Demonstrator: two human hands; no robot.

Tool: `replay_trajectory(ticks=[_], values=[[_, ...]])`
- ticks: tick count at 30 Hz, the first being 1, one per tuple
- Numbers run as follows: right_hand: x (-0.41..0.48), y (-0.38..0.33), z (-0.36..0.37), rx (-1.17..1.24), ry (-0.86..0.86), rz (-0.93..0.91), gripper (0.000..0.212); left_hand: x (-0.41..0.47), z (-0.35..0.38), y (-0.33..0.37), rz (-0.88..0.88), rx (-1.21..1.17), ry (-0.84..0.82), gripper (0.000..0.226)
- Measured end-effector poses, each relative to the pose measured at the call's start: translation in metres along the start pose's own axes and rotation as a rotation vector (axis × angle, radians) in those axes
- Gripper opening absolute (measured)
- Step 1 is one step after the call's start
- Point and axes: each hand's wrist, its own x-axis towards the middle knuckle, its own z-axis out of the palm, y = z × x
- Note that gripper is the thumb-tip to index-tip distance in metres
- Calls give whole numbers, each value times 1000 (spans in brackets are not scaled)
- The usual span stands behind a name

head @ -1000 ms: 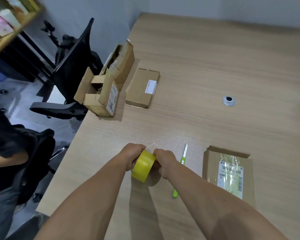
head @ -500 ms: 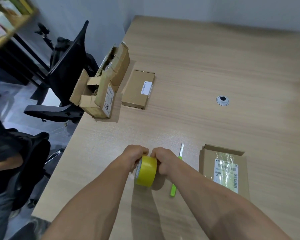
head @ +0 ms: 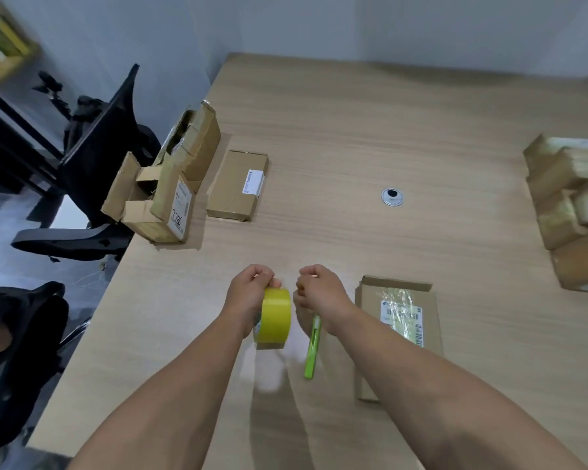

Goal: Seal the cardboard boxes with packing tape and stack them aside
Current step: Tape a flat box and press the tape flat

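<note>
Mostly the job is left to do. The left hand (head: pixel 248 295) grips the yellow tape roll (head: pixel 275 317) over the table (head: pixel 353 130). The right hand (head: pixel 321 293) curls beside it; I cannot tell if it pinches tape. A flat box (head: pixel 370 334) waits near; a pile of boxes (head: pixel 564 212) sits aside

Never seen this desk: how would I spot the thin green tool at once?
Start at the wooden table, near its front edge. Between the yellow tape roll and the flat labelled box lies the thin green tool, partly under the right hand. It is the only slim, bright green stick there.
</note>
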Motion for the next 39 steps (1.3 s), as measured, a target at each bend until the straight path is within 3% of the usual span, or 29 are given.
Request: replay_trajectory(ticks=[5, 11, 15, 20, 22, 28, 39], values=[[-4, -11, -68, -189, 243, -204, 24, -13, 34, 8, 2, -31, -123, 22], [-5, 8, -147, -338, 467, -184, 31, -27, 85, -2, -78, -28, -239, 22], [-3, 23, -181, -432, 476, -67, 45, -33, 112, -15, -136, -42, -250, 22], [8, 38, -202, -412, 313, 16, 74, -37, 127, -25, -204, -44, -225, 17], [12, 39, -208, -480, 255, 22, 69, -37, 131, -27, -227, -44, -204, 17], [13, 47, -221, -522, 175, -127, 15, -41, 143, -30, -200, -12, -89, 15], [-26, 9, -246, -296, 178, -455, 13, -74, 156, 8, 44, 99, -110, 23]])
